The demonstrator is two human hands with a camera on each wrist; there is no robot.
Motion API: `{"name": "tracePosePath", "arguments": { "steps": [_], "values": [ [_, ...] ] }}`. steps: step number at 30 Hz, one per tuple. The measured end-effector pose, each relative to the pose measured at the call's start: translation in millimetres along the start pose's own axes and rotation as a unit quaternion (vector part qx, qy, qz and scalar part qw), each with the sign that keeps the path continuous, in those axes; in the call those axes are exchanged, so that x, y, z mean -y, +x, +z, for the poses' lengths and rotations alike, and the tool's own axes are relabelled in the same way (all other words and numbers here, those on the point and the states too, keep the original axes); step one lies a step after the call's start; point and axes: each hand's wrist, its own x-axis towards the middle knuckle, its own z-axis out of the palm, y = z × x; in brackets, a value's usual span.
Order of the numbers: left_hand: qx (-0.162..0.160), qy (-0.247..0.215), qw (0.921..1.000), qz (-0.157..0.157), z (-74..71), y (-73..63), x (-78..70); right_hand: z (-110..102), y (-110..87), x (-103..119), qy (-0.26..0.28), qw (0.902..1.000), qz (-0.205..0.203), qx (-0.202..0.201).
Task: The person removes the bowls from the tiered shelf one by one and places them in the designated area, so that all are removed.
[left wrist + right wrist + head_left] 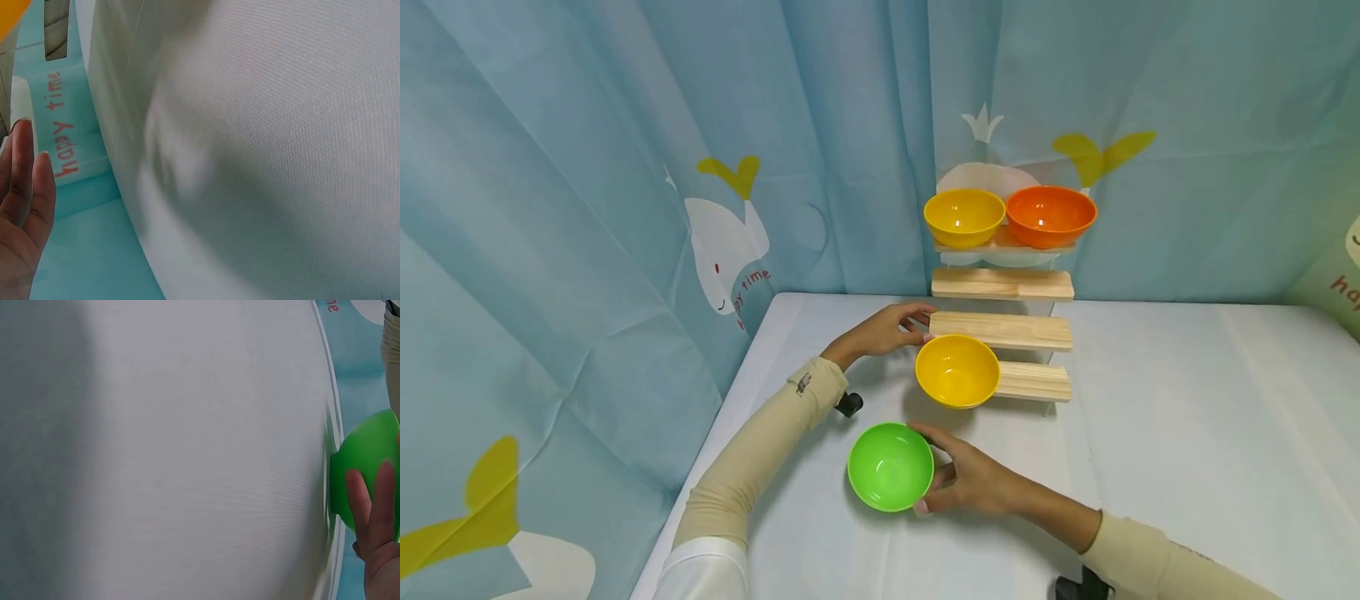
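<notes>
A bright green bowl (891, 467) sits low over the white table. My right hand (973, 479) grips its right side, thumb near the front and fingers spread along the wall. The right wrist view shows fingers against the same green bowl (365, 462). Farther back, a yellow bowl (957, 372) overlaps the left part of the lowest step of a wooden stepped rack (1002, 331). My left hand (883, 331) is at the rack's left end, thumb tip right at the yellow bowl's rim. Fairly straight fingers (24, 169) show in the left wrist view.
Another yellow bowl (964, 218) and an orange bowl (1051, 217) stand side by side on the rack's top step. A blue curtain (865, 150) with whale prints hangs behind and left of the white table (1187, 417).
</notes>
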Motion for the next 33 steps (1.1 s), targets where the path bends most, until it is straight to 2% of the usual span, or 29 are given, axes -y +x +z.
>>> {"name": "tracePosePath", "arguments": {
  "steps": [17,33],
  "values": [
    [-0.005,0.017,0.9998,-0.002,-0.7,-2.2,-4.1,1.6,6.4,0.8,0.011,0.9999,0.010,0.008],
    [-0.004,0.020,0.9998,-0.002,0.2,0.4,-1.9,-0.4,5.8,0.2,0.007,0.9999,0.006,0.014]
  ]
}}
